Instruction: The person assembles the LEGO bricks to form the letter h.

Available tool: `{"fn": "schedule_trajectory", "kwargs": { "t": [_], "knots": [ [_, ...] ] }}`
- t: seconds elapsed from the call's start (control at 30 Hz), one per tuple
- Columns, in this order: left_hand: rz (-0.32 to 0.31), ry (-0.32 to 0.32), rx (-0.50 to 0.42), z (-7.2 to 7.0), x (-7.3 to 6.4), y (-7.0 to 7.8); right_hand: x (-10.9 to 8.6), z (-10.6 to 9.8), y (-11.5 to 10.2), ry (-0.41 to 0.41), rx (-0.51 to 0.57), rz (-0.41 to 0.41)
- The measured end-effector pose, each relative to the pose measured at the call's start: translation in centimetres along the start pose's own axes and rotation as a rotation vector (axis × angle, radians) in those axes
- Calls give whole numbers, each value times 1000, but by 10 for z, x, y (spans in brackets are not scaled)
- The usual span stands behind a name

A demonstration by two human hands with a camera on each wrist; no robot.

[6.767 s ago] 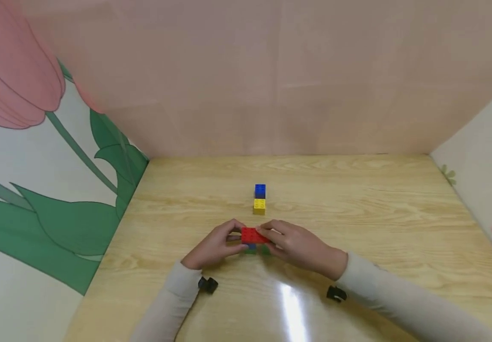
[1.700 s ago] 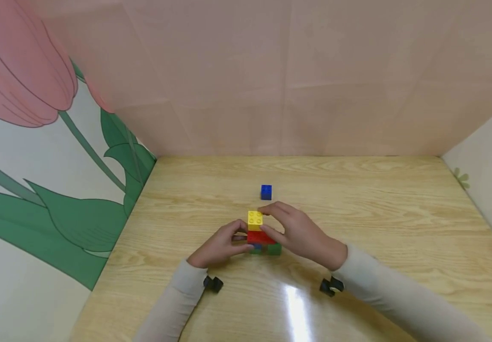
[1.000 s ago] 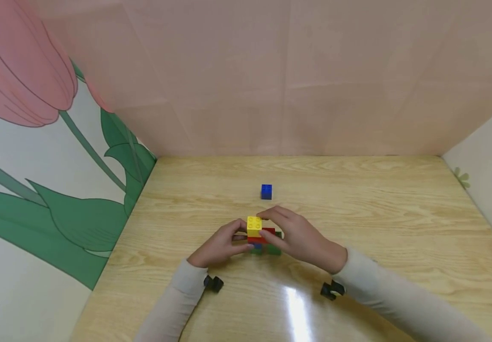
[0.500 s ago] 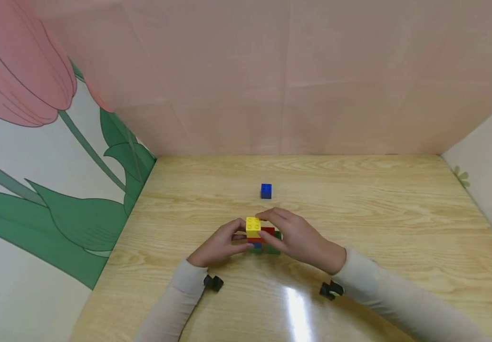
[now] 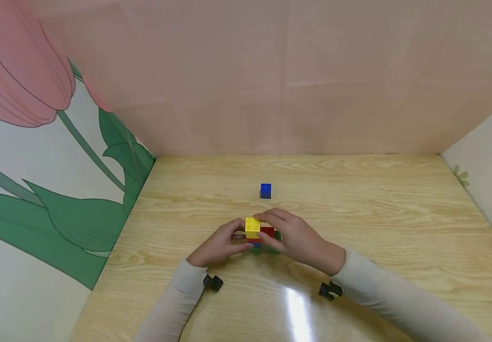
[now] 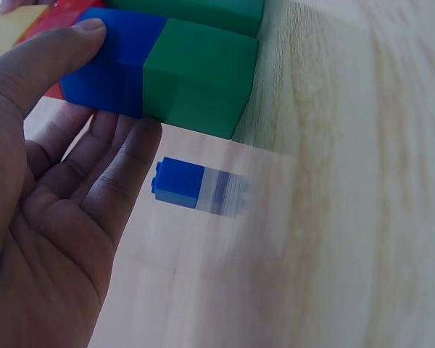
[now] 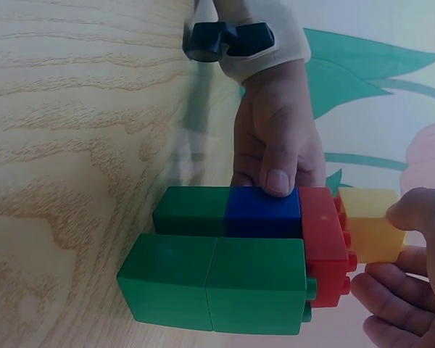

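A toy-brick structure stands on the table: stacked green bricks form one column, a green brick under a blue brick the other. A red brick bridges their tops. My left hand grips the left column, thumb on the blue brick's near side and fingers behind it. With thumb and fingers, my right hand pinches a yellow brick at the left end of the red one. Red studs show at the yellow brick's underside in the right wrist view.
A separate blue brick stands farther back on the wooden table. A pinkish wall covering closes off the back, and flower-printed panels flank the table. Black wrist devices sit at both cuffs.
The red brick, earlier held by both hands, now bridges the columns. The yellow brick has come from beside the loose blue brick onto its left end, shifting slightly left and lower lately.
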State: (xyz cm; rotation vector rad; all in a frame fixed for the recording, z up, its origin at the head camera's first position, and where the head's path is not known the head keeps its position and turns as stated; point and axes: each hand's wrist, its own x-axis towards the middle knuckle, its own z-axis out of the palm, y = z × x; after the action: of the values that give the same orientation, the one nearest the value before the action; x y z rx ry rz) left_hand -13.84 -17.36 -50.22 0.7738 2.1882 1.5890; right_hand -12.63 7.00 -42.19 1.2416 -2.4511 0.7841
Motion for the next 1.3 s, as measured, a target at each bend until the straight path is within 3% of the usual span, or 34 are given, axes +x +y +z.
{"fn": "schedule_trajectory", "kwargs": {
  "t": [0.73, 1.3],
  "knots": [
    [0, 0, 7, 0, -1, 2, 4, -3, -3, -8, -46, -14],
    [3, -5, 6, 0, -2, 2, 4, -3, -6, 19, -98, -84]
  ]
}}
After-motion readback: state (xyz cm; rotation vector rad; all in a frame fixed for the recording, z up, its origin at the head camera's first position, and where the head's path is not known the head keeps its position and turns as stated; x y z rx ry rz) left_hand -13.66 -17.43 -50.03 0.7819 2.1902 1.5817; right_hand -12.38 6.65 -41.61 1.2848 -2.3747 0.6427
